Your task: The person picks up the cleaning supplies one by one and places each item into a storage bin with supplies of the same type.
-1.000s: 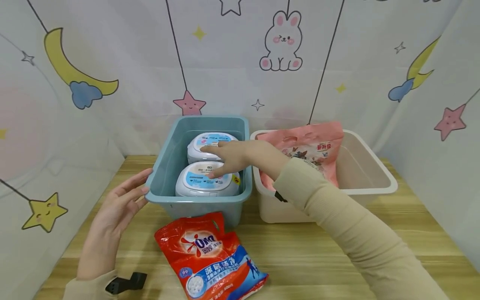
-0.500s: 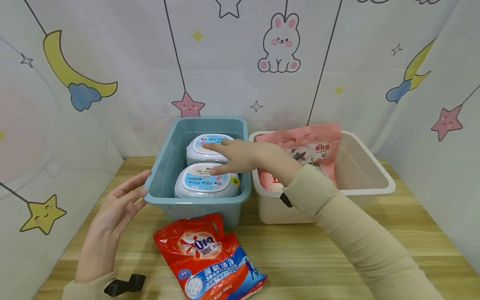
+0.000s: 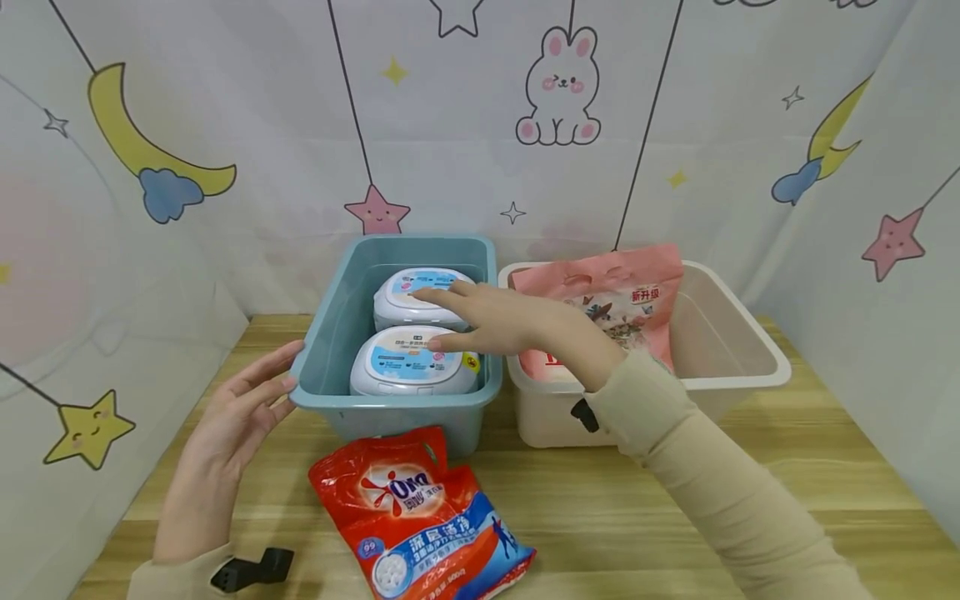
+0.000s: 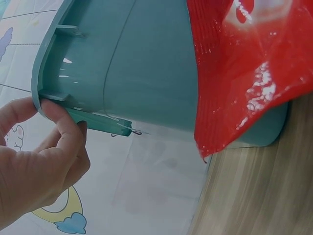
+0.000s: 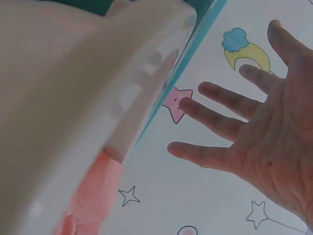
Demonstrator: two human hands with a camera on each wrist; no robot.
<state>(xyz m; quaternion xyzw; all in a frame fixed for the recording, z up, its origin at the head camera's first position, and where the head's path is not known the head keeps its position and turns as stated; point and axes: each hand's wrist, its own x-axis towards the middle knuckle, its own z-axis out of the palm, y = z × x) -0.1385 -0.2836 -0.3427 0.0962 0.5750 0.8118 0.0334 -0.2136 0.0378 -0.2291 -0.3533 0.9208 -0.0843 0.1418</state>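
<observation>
In the head view, my left hand (image 3: 243,404) pinches the left front corner of a blue-green plastic bin (image 3: 397,402). The left wrist view has its thumb and a finger around the rim. Two white oval tubs with blue lid labels, a front tub (image 3: 412,379) and a back tub (image 3: 401,315), stand inside the bin. Over their right side hovers my right hand (image 3: 491,318), palm down and holding nothing. Its fingers (image 5: 215,117) are spread and straight in the right wrist view. A red bag of laundry powder (image 3: 420,517) lies before the bin.
A cream bin (image 3: 731,337) stands to the right, close beside the blue-green one, with a pink bag (image 3: 600,292) upright in it. Both rest on a wood-grain table (image 3: 675,517). A printed curtain (image 3: 465,133) hangs behind and at both sides.
My right hand has drawn slightly to the right over the tubs, uncovering more of the front lid. My left hand stays at the bin's rim, and the bags and tubs keep their places.
</observation>
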